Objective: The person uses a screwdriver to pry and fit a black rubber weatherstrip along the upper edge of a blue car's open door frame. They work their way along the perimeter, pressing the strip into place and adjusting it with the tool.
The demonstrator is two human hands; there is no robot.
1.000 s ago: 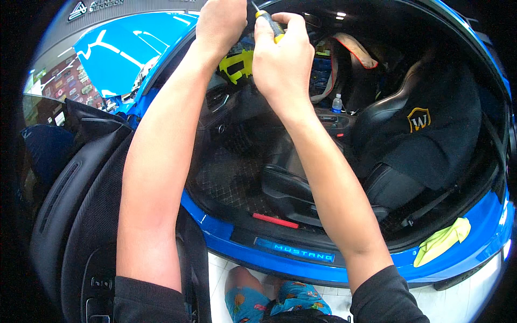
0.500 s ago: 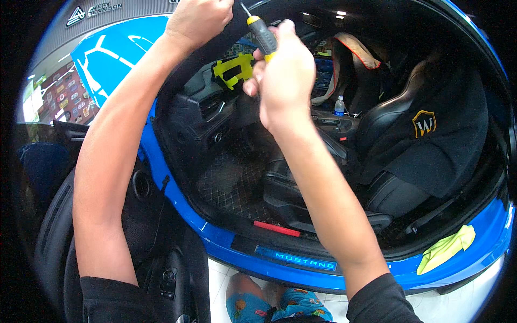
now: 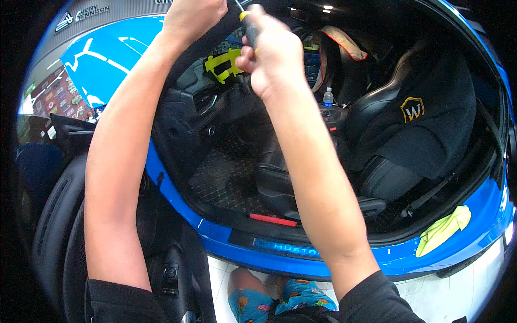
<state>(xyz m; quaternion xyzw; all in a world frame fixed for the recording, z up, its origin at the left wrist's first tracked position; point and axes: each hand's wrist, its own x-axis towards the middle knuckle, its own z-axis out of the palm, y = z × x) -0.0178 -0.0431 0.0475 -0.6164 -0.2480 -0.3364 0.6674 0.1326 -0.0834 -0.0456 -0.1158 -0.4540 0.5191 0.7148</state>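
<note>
Short black sleeves (image 3: 371,301), bare forearms (image 3: 318,177), and bright blue shorts (image 3: 299,293) with a scattered, partly orange print.

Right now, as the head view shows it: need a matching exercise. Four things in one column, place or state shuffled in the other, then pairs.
1. Black-and-yellow-handled screwdriver
2. Flat red strip
3. Crumpled lime-yellow cloth
4. Clear plastic bottle with a blue band

A. Draped on the blue car bodywork, lower right
B. Upright, beyond the black leather seat
C. Gripped in the right hand
D. Lying low, near the seat's base

Pairs: 1-C, 2-D, 3-A, 4-B
</note>
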